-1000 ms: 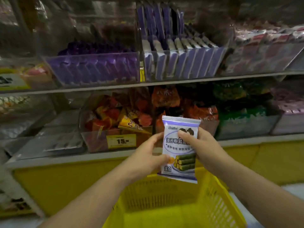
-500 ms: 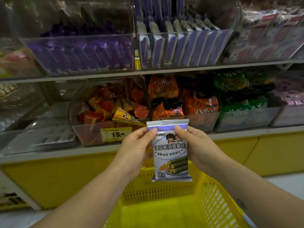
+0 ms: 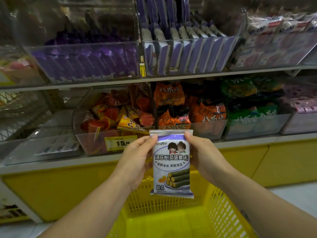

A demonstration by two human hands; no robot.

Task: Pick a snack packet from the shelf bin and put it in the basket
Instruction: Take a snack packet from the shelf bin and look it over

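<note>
A white and purple snack packet (image 3: 171, 164) with seaweed rolls printed on it hangs upright in front of me. My left hand (image 3: 137, 160) pinches its upper left edge and my right hand (image 3: 204, 157) pinches its upper right edge. The packet's lower end hangs over the far rim of a yellow plastic basket (image 3: 221, 208) at the bottom of the view. Up on the top shelf, a clear bin (image 3: 188, 55) holds several packets of the same purple and white colours standing in rows.
Clear bins fill two shelves: dark purple packets (image 3: 85, 62) upper left, red and orange cone snacks (image 3: 116, 117), orange bags (image 3: 188, 114) and green bags (image 3: 252, 107) below. A yellow price tag (image 3: 120, 143) reads 15. The shelf base is yellow; pale floor shows at right.
The packet has turned upright to face me. My left hand moved from its lower left side up to the top left corner. The view tilted slightly down.
</note>
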